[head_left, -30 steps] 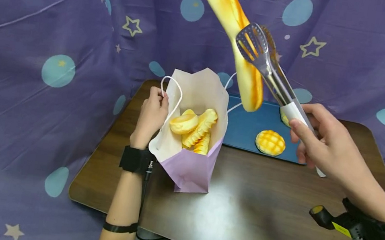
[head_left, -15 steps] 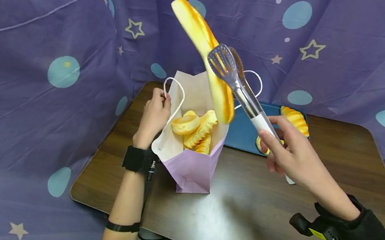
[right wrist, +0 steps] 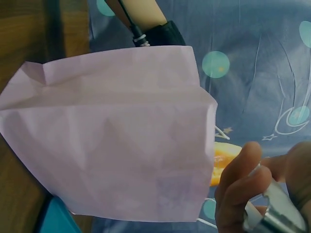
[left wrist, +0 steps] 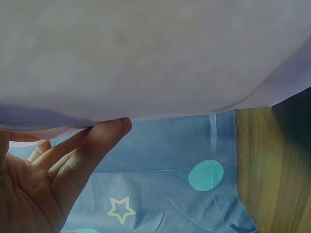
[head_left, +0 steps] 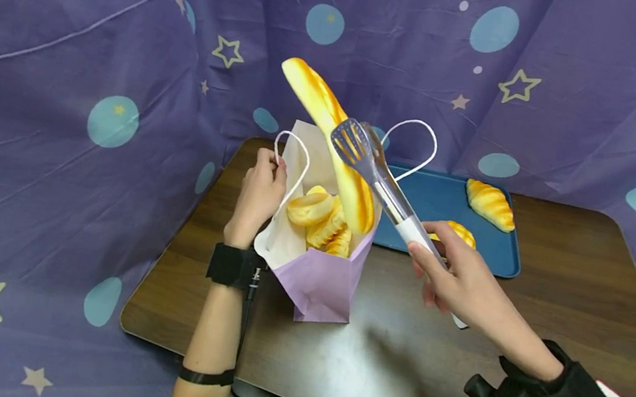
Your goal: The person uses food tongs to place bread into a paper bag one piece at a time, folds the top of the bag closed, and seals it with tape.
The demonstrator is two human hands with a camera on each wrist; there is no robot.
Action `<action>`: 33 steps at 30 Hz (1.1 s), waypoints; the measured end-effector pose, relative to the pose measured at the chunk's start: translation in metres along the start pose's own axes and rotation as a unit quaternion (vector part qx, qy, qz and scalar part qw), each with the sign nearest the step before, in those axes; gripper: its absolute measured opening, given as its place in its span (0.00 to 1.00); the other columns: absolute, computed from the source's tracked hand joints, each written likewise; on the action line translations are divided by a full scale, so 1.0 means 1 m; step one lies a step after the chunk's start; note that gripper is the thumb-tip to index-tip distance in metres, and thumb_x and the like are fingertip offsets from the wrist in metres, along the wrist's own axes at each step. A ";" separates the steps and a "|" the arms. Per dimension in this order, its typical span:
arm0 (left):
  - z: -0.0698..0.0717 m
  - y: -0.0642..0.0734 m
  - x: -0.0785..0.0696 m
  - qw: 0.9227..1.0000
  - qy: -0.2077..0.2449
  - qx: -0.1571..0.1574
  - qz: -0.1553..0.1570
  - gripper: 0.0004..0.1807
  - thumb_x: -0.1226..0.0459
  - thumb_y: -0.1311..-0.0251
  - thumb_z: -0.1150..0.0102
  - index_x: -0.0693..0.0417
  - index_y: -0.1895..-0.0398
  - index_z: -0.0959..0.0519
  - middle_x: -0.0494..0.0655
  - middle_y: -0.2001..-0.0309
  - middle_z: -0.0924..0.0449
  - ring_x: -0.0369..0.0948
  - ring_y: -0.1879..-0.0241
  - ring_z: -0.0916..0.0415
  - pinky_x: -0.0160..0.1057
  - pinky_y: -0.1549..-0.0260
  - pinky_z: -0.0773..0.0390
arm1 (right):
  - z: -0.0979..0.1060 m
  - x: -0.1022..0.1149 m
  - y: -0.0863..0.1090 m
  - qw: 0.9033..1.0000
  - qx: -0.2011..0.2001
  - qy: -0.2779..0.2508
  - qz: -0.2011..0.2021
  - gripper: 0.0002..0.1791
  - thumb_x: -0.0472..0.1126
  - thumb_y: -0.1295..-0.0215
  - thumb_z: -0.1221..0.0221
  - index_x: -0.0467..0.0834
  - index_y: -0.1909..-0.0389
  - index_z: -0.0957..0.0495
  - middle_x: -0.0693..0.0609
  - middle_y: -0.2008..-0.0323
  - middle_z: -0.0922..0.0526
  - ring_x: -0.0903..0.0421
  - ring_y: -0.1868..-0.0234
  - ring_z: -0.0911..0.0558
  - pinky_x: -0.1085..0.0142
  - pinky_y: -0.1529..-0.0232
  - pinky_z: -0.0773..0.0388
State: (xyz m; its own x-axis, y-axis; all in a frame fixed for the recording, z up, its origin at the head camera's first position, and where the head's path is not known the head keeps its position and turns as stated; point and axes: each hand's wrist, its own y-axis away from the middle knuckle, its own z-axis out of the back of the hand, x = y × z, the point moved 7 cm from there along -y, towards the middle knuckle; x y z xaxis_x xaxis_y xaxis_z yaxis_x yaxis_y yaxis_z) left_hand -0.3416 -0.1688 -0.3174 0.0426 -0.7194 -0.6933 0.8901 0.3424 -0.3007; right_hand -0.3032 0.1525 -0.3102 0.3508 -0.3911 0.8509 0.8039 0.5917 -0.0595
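A light purple paper bag (head_left: 325, 288) stands on the table with its white inside showing. My left hand (head_left: 258, 196) pinches the bag's left rim near a white cord handle; the left wrist view has its fingers (left wrist: 92, 150) against the paper. Inside lie a round bun (head_left: 309, 209) and ridged bread pieces (head_left: 339, 241). My right hand (head_left: 456, 270) grips metal tongs (head_left: 393, 200) by their white handle. Their slotted heads clamp a baguette (head_left: 311, 93), tilted, its lower end within the bag's mouth. In the right wrist view the bag hides most of the baguette.
Behind the bag and to its right lies a blue tray (head_left: 436, 190). It bears a croissant (head_left: 491, 205) and a grid-topped bun (head_left: 463, 234), partly hidden by my right hand. A purple patterned curtain (head_left: 389, 27) hangs behind the wooden table (head_left: 561, 277).
My right hand has moved left and down with the tongs, bringing the baguette from above the tray to the bag's opening. My left hand has stayed on the bag's rim.
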 end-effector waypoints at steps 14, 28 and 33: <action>0.000 0.000 0.000 1.000 0.004 -0.001 -0.001 0.11 0.61 0.26 0.53 0.59 0.49 0.31 0.56 0.51 0.15 0.58 0.55 0.20 0.57 0.54 0.26 | -0.009 -0.014 0.006 0.999 0.014 0.011 -0.036 0.19 0.53 0.23 0.47 0.43 0.45 0.35 0.46 0.73 0.24 0.52 0.88 0.25 0.60 0.90 0.28; -0.006 -0.002 -0.003 1.000 -0.002 0.004 -0.002 0.11 0.62 0.26 0.54 0.61 0.49 0.31 0.57 0.51 0.15 0.57 0.54 0.20 0.57 0.53 0.26 | 0.016 -0.012 0.014 0.998 -0.022 0.011 -0.065 0.27 0.56 0.23 0.50 0.44 0.33 0.39 0.43 0.67 0.24 0.51 0.84 0.21 0.59 0.87 0.27; -0.004 0.000 -0.003 1.000 -0.002 0.003 -0.004 0.12 0.62 0.26 0.54 0.61 0.49 0.31 0.58 0.50 0.15 0.57 0.53 0.20 0.56 0.52 0.26 | 0.046 -0.011 0.015 0.996 -0.072 -0.001 -0.049 0.26 0.53 0.22 0.50 0.47 0.31 0.39 0.41 0.66 0.24 0.48 0.83 0.21 0.58 0.86 0.27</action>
State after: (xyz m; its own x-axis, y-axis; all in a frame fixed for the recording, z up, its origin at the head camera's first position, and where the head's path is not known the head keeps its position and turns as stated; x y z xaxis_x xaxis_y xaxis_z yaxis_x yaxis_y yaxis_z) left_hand -0.3439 -0.1645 -0.3181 0.0375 -0.7245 -0.6882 0.8927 0.3338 -0.3027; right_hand -0.3172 0.1980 -0.2965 0.2657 -0.4399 0.8578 0.8951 0.4431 -0.0500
